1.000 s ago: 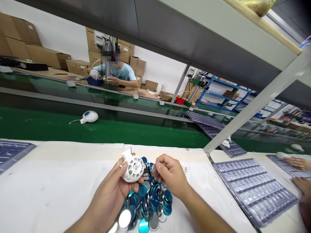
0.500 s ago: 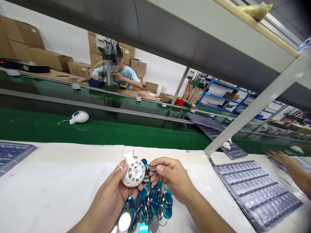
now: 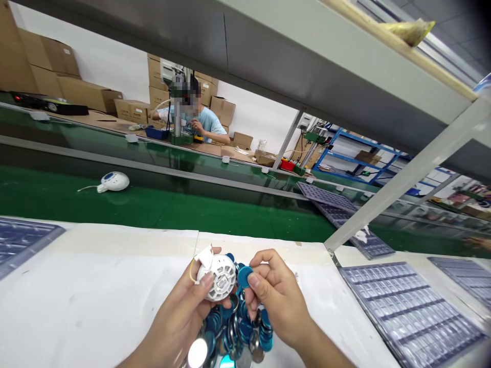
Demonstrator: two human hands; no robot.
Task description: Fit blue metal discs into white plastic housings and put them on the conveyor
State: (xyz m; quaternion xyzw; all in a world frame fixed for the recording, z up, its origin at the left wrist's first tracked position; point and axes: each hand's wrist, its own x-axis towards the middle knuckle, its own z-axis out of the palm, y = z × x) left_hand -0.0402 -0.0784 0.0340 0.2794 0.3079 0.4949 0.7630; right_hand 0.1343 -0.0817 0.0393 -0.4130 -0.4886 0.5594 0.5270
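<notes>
My left hand point(image 3: 192, 299) is closed around a round white plastic housing point(image 3: 222, 278) with a ribbed, slotted face, a small neck and a yellowish cord loop. Between thumb and fingers, my right hand point(image 3: 278, 296) pinches a round blue disc point(image 3: 245, 277), its flat face toward me. The disc is just right of the housing, with a small gap between them. Beneath both hands lies a heap of blue and silver discs point(image 3: 233, 327) on the white table surface point(image 3: 95, 296). Part of the heap is hidden behind my hands.
A green conveyor belt point(image 3: 172, 204) runs beyond the table, carrying a white corded device point(image 3: 114, 181). Clear plastic trays point(image 3: 414, 306) lie at the right, another tray point(image 3: 26, 240) at the left. A slanted white post point(image 3: 399, 174) supports the overhead shelf point(image 3: 287, 66). A co-worker point(image 3: 210, 122) sits across the belt.
My right hand has turned the disc so its blue face shows. The housing has tilted slightly in my left hand. The white device on the belt has shifted left in view.
</notes>
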